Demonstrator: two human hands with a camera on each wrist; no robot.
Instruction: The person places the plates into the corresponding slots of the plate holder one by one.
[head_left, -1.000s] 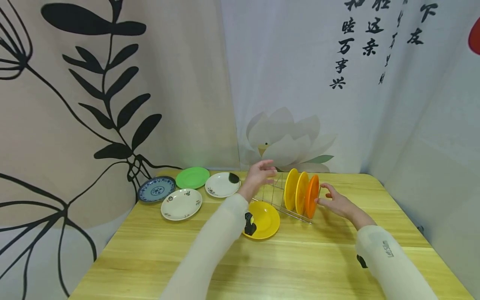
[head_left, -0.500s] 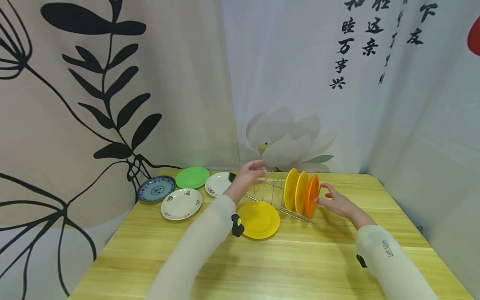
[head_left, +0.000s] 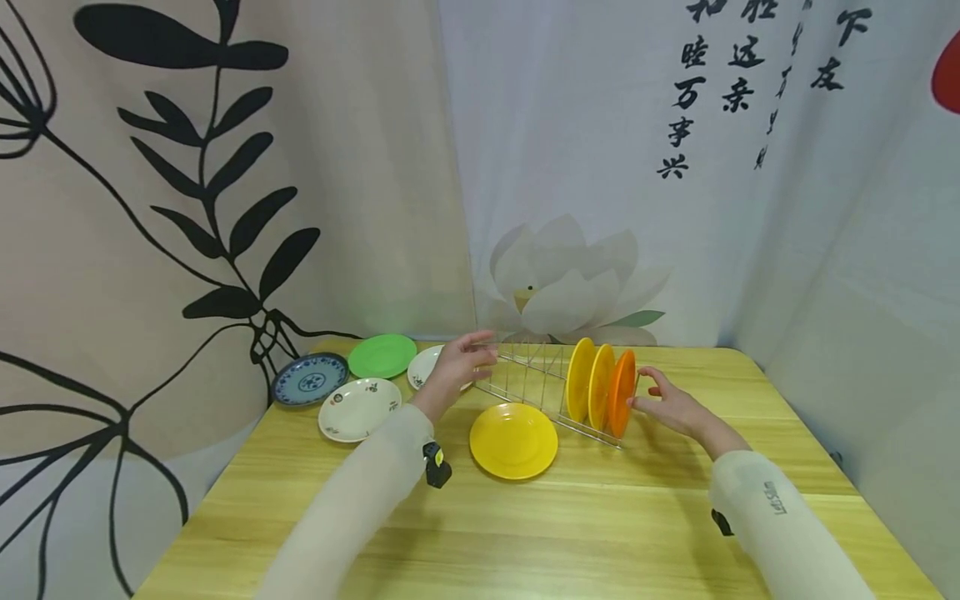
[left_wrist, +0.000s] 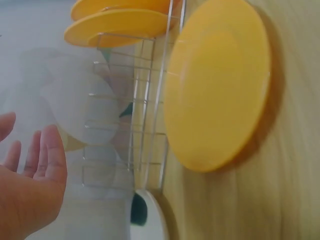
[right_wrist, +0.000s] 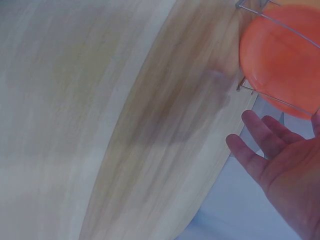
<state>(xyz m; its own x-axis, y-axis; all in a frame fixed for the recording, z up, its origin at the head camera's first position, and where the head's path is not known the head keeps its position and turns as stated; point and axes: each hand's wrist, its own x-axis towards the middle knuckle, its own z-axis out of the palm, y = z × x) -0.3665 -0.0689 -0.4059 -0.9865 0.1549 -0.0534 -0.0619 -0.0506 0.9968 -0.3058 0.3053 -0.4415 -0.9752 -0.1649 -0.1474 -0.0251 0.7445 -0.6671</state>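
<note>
A wire dish rack (head_left: pixel 588 432) stands at the back of the table. Upright in its right part are two yellow plates (head_left: pixel 578 383) and an orange plate (head_left: pixel 621 393). My left hand (head_left: pixel 456 371) hovers by the rack's left end, fingers spread and holding nothing. In the left wrist view that hand (left_wrist: pixel 37 182) is apart from the wires. My right hand (head_left: pixel 673 408) is at the rack's right end, thumb right by the orange plate. The right wrist view shows its fingers extended beside the rack. Another yellow plate (head_left: pixel 513 442) lies flat in front of the rack.
To the left lie a blue-patterned plate (head_left: pixel 311 380), a green plate (head_left: pixel 382 357) and a white plate with small prints (head_left: pixel 360 410). Another white plate (head_left: pixel 421 367) is partly hidden behind my left hand. A printed curtain (head_left: pixel 375 208) hangs behind the wooden table (head_left: pixel 600 533).
My left hand has moved left along the rack, from its middle to its left end, uncovering the flat yellow plate. My right hand has stayed in place.
</note>
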